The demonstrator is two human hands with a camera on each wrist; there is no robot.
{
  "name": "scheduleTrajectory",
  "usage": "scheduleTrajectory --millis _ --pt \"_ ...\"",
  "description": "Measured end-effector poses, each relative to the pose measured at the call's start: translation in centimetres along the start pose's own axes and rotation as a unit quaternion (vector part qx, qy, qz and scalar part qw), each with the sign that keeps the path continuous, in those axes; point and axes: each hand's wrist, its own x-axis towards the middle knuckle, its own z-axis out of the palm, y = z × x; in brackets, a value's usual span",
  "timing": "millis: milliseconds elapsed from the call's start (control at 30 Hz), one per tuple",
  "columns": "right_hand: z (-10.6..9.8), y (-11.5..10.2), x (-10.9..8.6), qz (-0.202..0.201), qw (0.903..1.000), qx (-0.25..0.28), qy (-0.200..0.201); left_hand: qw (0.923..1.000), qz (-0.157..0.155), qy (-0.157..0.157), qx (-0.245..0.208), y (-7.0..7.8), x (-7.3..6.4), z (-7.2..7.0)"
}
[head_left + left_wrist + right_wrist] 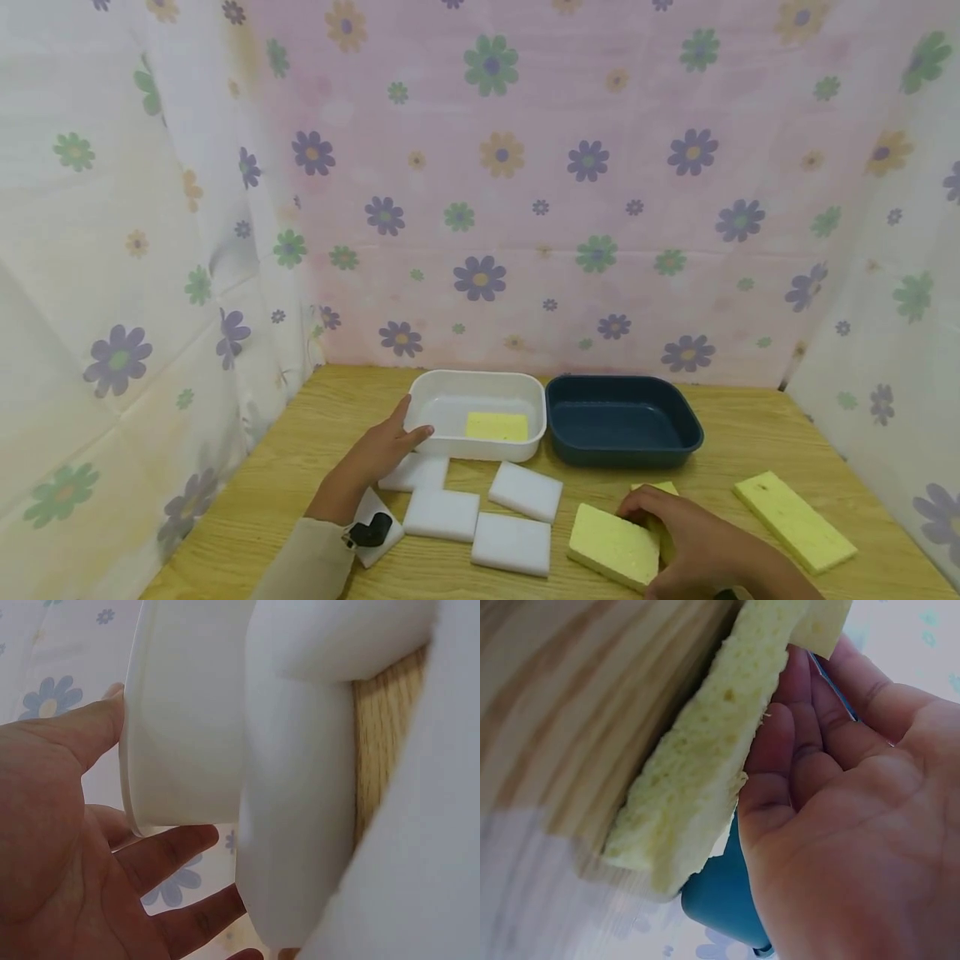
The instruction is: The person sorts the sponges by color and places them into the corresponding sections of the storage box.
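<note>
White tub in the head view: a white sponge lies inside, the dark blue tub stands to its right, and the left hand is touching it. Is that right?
Not quite: the sponge inside the white tub is yellow, as the head view shows. The dark blue tub does stand to its right, and the left hand touches it.

A pink back cloth, printed with purple, green and orange flowers, closes the scene on my remote feed. Flanking it, I see a creased, whitish left cloth and a similar right cloth; below, soft light falls on a wood-grained table.
</note>
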Motion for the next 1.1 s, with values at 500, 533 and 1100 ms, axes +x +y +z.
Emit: scheduleTrajectory --millis 500,533,1100 --pt "0.08 0.36 -0.13 -0.012 0.9998 -0.006 0.016 0.9999 -0.005 0.004 -0.015 -0.03 -0.14 0.21" --pt "0.09 0.38 -0.09 -0.016 0.9997 -0.006 0.019 0.9999 -0.004 0.005 -0.012 -0.01 -0.16 0.16" --pt "-0.26 0.89 -0.02 -0.023 0.9994 0.027 -0.003 0.9999 -0.005 0.012 -0.01 0.21 -0.27 0.0"
